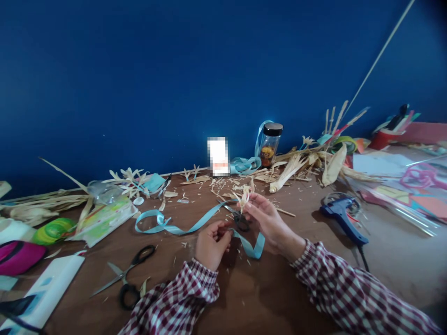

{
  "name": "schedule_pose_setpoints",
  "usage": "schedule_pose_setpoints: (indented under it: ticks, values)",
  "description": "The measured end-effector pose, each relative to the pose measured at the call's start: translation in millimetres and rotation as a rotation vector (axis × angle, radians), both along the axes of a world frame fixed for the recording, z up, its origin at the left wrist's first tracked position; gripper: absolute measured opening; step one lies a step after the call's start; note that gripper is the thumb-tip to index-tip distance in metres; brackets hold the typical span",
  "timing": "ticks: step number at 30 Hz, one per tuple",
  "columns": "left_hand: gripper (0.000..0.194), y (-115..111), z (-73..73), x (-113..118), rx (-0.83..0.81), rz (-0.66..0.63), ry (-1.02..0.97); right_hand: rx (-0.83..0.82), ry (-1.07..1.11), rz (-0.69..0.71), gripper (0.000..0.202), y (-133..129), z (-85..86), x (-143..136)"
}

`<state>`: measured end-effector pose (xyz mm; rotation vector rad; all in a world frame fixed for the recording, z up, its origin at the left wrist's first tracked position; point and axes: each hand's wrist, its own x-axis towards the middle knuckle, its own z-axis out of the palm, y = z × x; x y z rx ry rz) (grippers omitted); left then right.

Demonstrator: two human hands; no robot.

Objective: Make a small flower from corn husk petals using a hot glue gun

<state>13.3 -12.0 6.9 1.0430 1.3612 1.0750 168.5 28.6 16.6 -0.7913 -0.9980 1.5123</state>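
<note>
My right hand [270, 221] pinches a small pale flower made of dried corn husk [243, 199] between thumb and fingers. Lower and to its left, my left hand [213, 245] is closed on a light blue satin ribbon [256, 250]. One end of the ribbon curls to the right below the flower. More blue ribbon [195, 226] runs leftward across the table and ends in a loop. Under the flower lies a small pair of dark-handled scissors [241, 223], partly hidden by my hands. A larger open pair of scissors [125, 277] rests left of my left wrist.
A blue glue gun [344, 216] lies on the right of the brown table [272, 293]. Corn husks [291, 172] and scraps line the wall around a black-lidded jar [271, 145]. A white power strip [52, 291] is at the lower left, with husk flowers [129, 179] beyond.
</note>
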Motion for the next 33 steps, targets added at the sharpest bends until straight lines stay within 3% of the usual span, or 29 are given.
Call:
schedule_pose_setpoints:
  ticks: [8, 13, 16, 19, 23, 26, 33]
  values:
    - [0.025, 3.6, 1.6, -5.4, 0.025, 0.016, 0.091, -0.033, 0.025, 0.031, 0.028, -2.8, -1.4, -1.5]
    - [0.02, 4.5, -6.3, -9.6, 0.319, 0.093, 0.323, -0.034, 0.048, 0.081, 0.029, -3.7, -6.5, -5.5]
    - [0.027, 4.2, -5.6, -11.1, 0.393, 0.158, 0.346, -0.018, 0.028, 0.117, 0.028, -4.8, -8.8, -7.2]
    - [0.021, 1.7, 0.3, -9.2, 0.368, 0.129, 0.259, -0.008, 0.011, 0.124, 0.028, -6.2, -9.0, -7.8]
    - [0.026, -2.2, 7.3, -3.2, 0.19, 0.027, 0.107, -0.007, -0.004, 0.137, 0.03, -8.4, -6.0, -9.2]
    - [0.026, -2.2, 8.8, -1.2, 0.142, 0.021, 0.051, -0.002, -0.003, 0.157, 0.032, -10.2, -4.5, -11.2]
    - [0.02, 0.5, 2.9, -6.8, 0.159, -0.018, 0.124, 0.007, -0.095, 0.204, 0.033, -13.8, -3.2, -14.0]
